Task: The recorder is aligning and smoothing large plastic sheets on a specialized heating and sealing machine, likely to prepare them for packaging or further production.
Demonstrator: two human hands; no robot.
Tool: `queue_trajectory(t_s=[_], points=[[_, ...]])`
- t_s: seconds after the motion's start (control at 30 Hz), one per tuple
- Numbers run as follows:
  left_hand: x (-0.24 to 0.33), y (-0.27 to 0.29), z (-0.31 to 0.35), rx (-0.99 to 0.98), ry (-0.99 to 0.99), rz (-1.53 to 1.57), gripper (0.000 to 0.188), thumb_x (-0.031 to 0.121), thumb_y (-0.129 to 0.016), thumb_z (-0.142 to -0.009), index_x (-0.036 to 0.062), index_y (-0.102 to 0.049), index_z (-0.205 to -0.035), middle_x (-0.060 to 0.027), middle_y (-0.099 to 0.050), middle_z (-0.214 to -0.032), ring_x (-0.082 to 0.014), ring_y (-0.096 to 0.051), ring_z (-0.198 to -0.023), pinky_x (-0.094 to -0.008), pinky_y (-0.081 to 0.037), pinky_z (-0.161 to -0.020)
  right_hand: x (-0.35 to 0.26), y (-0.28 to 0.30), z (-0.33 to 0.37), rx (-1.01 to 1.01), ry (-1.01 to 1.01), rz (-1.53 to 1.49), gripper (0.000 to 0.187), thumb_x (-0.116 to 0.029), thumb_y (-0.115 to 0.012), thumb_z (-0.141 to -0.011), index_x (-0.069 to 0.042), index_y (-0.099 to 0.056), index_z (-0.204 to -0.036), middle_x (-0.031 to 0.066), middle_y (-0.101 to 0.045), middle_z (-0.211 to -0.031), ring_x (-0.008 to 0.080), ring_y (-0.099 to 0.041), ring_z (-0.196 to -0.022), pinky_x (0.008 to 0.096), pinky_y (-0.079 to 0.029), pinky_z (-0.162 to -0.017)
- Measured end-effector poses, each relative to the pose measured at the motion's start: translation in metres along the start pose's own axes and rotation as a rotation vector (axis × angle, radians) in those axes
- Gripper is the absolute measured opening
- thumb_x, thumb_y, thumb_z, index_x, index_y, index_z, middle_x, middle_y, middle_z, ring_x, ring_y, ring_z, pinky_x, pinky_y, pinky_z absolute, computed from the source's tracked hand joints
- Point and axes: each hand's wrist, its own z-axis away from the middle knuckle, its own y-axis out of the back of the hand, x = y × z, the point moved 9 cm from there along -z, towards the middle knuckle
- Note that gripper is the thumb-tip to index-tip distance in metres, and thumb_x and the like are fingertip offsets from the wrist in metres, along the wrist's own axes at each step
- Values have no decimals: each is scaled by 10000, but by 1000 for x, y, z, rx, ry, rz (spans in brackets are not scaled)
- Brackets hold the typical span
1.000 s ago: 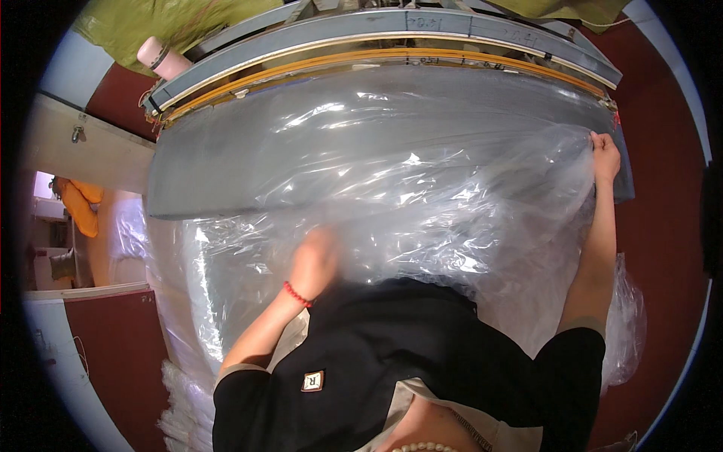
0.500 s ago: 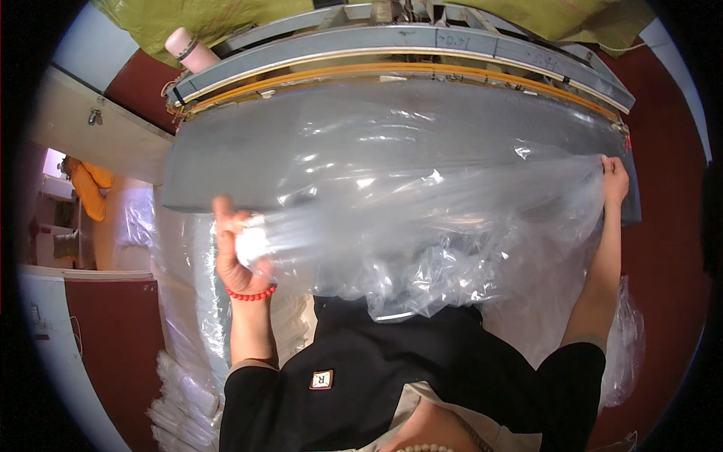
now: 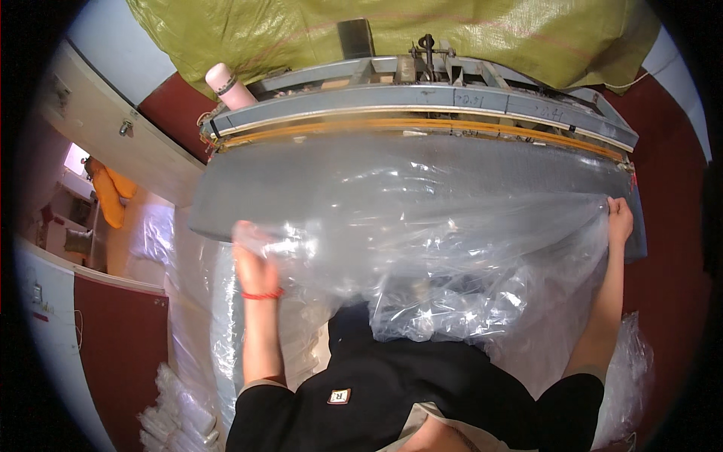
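Note:
A wide sheet of clear plastic film [image 3: 452, 241] stretches between my two hands, over the near part of a grey padded surface [image 3: 271, 181]. Its lower part hangs crumpled against my black shirt. My left hand [image 3: 254, 252], with a red bead bracelet at the wrist, is at the film's left end; it is smeared by motion and its fingers are partly behind the film. At the surface's right end, my right hand [image 3: 619, 218] pinches the film's upper corner between thumb and fingers.
Behind the grey surface runs a metal frame [image 3: 339, 102] with orange strips along it. A pink bottle [image 3: 230, 87] stands at its left end. Bundles of clear plastic [image 3: 177, 410] lie at lower left. An open door [image 3: 120, 120] and a dark red wall [image 3: 670, 188] flank the surface.
My left hand has turned and come in against the film's left end, where its fingers were spread before. The right hand keeps its pinch. The whole view has tilted upward.

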Motion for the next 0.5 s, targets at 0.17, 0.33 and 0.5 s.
queue_trajectory(t_s=[0.17, 0.33, 0.5], points=[[114, -66, -47, -139, -559, -566, 184, 59, -460, -778, 63, -526, -949, 23, -512, -724, -43, -416, -527, -164, -339, -467, -2, -1, 1, -5, 28, -31, 291, -330, -535, -811, -44, -521, -755, 147, -542, -657, 316, -521, -617, 372, -394, -567], [122, -145, -44, -33, -1300, -1698, 400, 0, -505, -670, 45, -487, -1066, -163, -508, -1060, -314, -482, -987, -388, -401, -834, -2, 0, 1, -24, 30, -47, 275, -310, -541, -812, -41, -519, -759, 149, -535, -659, 305, -504, -603, 362, -391, -565], [-31, -177, 41, -1343, -955, -1639, 536, 22, -570, -669, 54, -416, -1182, -130, -392, -1264, -334, -331, -1193, -433, -313, -953, 3, 6, 9, -1, 32, -57, 262, -298, -547, -809, -42, -520, -762, 146, -535, -664, 298, -506, -606, 356, -392, -568]])
